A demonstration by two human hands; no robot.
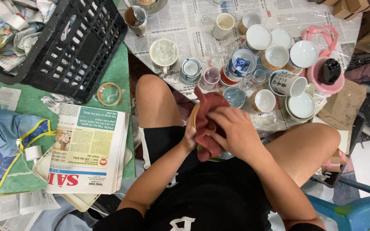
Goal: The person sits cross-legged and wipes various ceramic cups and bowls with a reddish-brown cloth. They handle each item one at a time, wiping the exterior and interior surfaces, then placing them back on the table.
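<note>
- The dark red cloth (pixel 208 124) sits bunched over my lap, wrapped round a dish whose rim (pixel 195 114) just peeks out beside it.
- My right hand (pixel 236 128) is clenched on the cloth, rubbing; my left hand (pixel 190 137) cups the dish from beneath.
- I judge wiping is mid-way; next, turn the dish.
- Beyond the cloth, cups and bowls crowd the newspaper (pixel 193 25).

Lighting: you work under bright, even overhead light. Shadows: soft and short beneath the cups (pixel 262 55) and the black crate (pixel 65 47). Glare: mild sheen on the clear plastic sheet (pixel 292 17) and white glazes. Focus: sharp throughout your view. Distortion: wide-angle bending at the edges; your knees bulge outward.
</note>
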